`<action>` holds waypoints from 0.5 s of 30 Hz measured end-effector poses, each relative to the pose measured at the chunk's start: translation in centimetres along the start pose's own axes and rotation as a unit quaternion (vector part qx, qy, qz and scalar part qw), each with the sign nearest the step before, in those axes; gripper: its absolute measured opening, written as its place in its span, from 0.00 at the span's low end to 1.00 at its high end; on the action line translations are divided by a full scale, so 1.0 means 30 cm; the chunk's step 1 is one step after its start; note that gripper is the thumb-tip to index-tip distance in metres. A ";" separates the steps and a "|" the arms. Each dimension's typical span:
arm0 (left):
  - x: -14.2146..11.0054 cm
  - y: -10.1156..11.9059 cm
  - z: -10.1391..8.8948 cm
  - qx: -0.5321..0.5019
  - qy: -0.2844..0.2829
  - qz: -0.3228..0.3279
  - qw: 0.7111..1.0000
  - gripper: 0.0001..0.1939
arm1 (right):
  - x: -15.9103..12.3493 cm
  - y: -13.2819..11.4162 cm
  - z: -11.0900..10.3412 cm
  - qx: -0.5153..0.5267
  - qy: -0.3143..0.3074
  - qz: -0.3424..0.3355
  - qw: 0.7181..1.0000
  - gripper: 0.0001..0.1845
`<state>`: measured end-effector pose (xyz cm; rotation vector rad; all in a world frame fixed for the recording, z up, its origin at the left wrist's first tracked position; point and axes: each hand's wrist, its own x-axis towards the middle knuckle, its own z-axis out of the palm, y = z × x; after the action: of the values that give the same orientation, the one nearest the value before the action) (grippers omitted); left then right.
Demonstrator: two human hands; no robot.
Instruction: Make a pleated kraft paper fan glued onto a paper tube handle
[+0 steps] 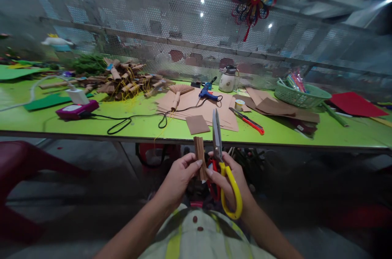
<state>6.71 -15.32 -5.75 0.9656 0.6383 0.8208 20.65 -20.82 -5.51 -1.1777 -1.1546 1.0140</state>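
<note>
My left hand [184, 171] pinches a narrow stack of folded brown paper [199, 155] between thumb and fingers, held upright in front of the table. My right hand [230, 177] is closed around scissors [217, 136] with one yellow and one red handle, blades pointing up. Its thumb is at the right side of the folded paper. Beyond my hands, a small brown paper square [197, 124] rests near the table edge, on larger brown sheets [225, 108]. A pleated paper fan with a rolled handle [176, 99] lies behind it.
The green table [143, 124] carries a blue glue gun [208, 92], a red-handled cutter [248, 120], a jar [228, 79], a green basket [301, 92] and a pile of rolled paper pieces [128, 81]. A purple power block [77, 109] trails a black cable. A stool [27, 161] stands at left.
</note>
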 end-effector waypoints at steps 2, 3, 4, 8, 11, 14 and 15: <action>0.010 0.002 0.002 -0.001 0.030 -0.001 1.000 0.10 | -0.001 -0.004 0.003 -0.002 -0.004 0.009 1.000 0.20; 0.016 0.004 0.003 -0.005 0.044 -0.002 0.999 0.10 | -0.003 -0.005 0.004 -0.009 -0.005 0.015 1.000 0.20; 0.021 0.008 0.002 -0.009 0.058 0.000 0.998 0.11 | -0.006 -0.002 0.003 -0.019 -0.006 0.020 1.000 0.20; 0.039 0.031 -0.009 -0.007 0.117 0.022 0.993 0.11 | -0.029 0.048 -0.006 -0.087 -0.020 0.004 0.996 0.21; 0.053 0.052 -0.022 0.002 0.149 0.041 0.988 0.11 | -0.050 0.108 -0.007 -0.147 -0.034 -0.002 0.989 0.19; 0.066 0.069 -0.031 0.004 0.178 0.068 0.982 0.11 | -0.065 0.147 -0.001 -0.189 -0.038 0.024 0.981 0.18; 0.069 0.073 -0.032 0.007 0.186 0.078 0.979 0.11 | -0.069 0.152 0.001 -0.198 -0.040 0.031 0.979 0.19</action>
<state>6.42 -12.48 -4.44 0.8881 0.8977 1.1543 20.34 -22.27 -10.28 -1.5028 -1.4358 0.9092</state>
